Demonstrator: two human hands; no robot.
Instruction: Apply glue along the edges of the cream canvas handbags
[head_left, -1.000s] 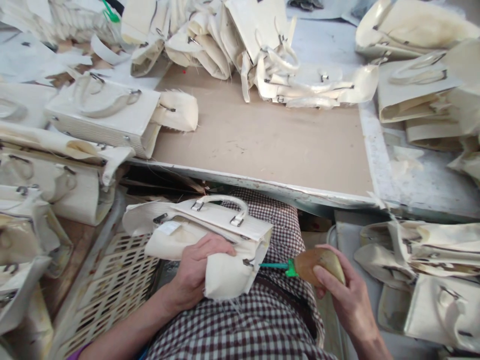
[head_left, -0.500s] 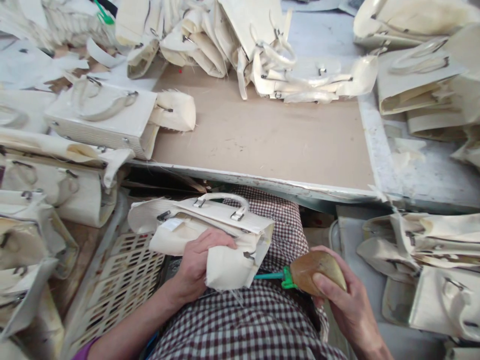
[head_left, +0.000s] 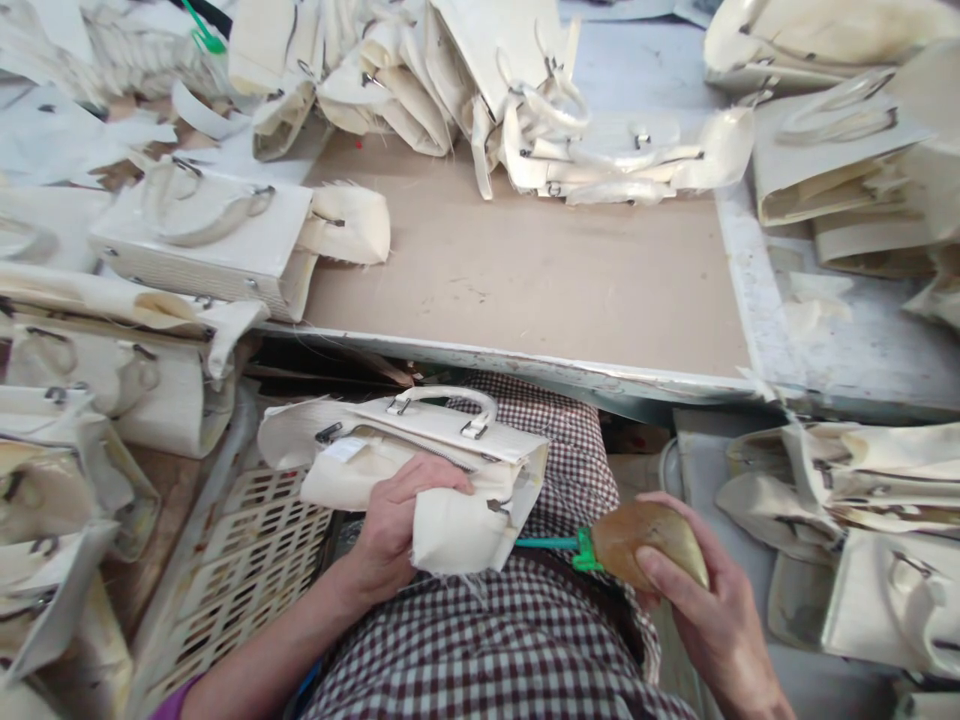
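Observation:
A cream handbag (head_left: 442, 425) rests on my lap, its handle up and its zipped opening facing me. My left hand (head_left: 397, 510) is closed on the bag's near edge, beside a loose cream flap (head_left: 454, 535) with a frayed rim. In my right hand (head_left: 705, 590) is an amber-brown glue bottle (head_left: 637, 540), held with the thumb across its side. From its green cap a thin teal nozzle points left; the tip ends at or behind the bag's lower right edge, and I cannot tell whether it touches.
Ahead is a table with a brown board (head_left: 540, 280). A cream handbag (head_left: 202, 230) stands at its left, and more bags (head_left: 615, 150) are heaped behind. A white plastic crate (head_left: 247, 560) sits at my left. Further bags (head_left: 892, 590) lie at right.
My right hand and the glue bottle have shifted slightly right, drawing the nozzle a little away from the bag's middle. My left hand and the handbag stay nearly still.

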